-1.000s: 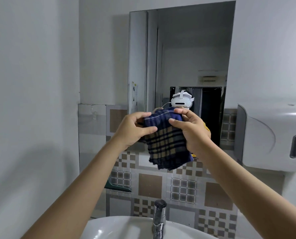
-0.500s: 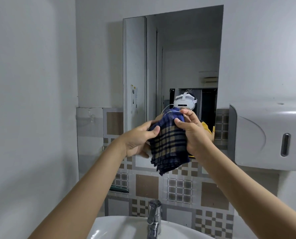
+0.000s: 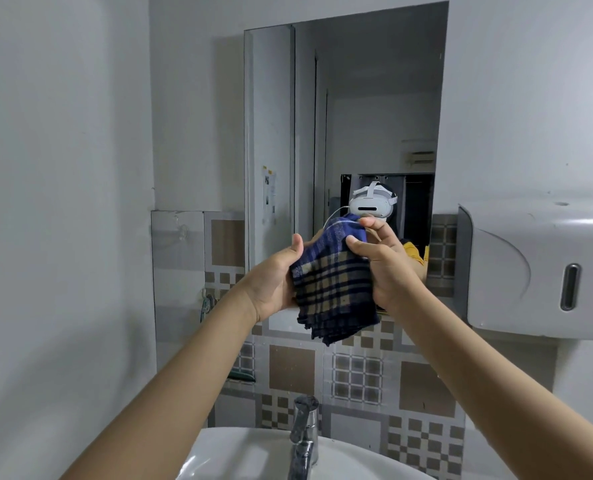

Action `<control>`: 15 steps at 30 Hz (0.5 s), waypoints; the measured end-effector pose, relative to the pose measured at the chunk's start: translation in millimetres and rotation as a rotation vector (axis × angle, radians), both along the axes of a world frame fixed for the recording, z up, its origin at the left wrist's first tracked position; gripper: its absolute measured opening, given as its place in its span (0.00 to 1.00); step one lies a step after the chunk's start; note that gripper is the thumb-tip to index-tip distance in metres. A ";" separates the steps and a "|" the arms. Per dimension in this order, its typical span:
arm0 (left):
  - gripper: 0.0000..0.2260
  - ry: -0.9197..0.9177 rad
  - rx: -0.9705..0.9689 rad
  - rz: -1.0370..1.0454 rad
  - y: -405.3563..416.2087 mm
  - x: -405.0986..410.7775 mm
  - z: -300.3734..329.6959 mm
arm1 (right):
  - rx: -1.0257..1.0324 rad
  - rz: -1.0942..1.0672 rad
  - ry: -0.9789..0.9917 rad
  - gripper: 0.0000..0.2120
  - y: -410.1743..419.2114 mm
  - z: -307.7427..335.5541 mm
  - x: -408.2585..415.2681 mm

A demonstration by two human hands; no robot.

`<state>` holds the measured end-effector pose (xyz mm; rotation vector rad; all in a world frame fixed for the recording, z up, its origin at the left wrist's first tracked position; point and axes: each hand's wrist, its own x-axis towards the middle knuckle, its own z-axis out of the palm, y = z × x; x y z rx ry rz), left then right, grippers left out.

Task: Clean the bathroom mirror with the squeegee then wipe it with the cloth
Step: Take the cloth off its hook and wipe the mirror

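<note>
A folded blue and tan plaid cloth (image 3: 333, 285) hangs between both hands in front of the lower part of the wall mirror (image 3: 357, 109). My left hand (image 3: 271, 278) cups the cloth's left side, palm towards it, thumb up along its edge. My right hand (image 3: 385, 265) pinches the cloth's top right edge between thumb and fingers. The cloth is held short of the glass; whether it touches the mirror cannot be told. No squeegee is in view.
A grey paper towel dispenser (image 3: 537, 268) juts from the wall at the right. Below are a white basin (image 3: 253, 455) and a chrome tap (image 3: 303, 434). A bare white wall stands close on the left. Patterned tiles (image 3: 357, 375) run under the mirror.
The cloth has been folded narrower. My left hand turned from pinching the top edge to cupping the left side. The view shifted a little.
</note>
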<state>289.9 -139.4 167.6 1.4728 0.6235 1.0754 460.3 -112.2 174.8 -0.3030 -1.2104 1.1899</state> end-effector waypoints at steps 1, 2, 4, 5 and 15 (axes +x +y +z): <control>0.22 0.011 0.028 0.061 1.0 -0.5 -0.2 | 0.016 -0.020 -0.021 0.15 -0.5 -0.4 1.0; 0.21 0.024 0.069 0.135 3.0 -1.6 -0.7 | 0.035 -0.060 -0.053 0.14 -0.9 -0.6 2.1; 0.17 0.070 0.173 0.318 7.0 -3.8 -1.9 | 0.090 -0.170 -0.145 0.14 -2.2 -1.2 4.3; 0.15 0.078 0.224 0.413 8.5 -4.6 -2.1 | 0.121 -0.218 -0.188 0.14 -3.2 -1.6 4.7; 0.22 0.274 0.542 0.573 1.1 -19.6 18.5 | 0.329 -0.586 -0.629 0.19 -6.3 1.9 7.1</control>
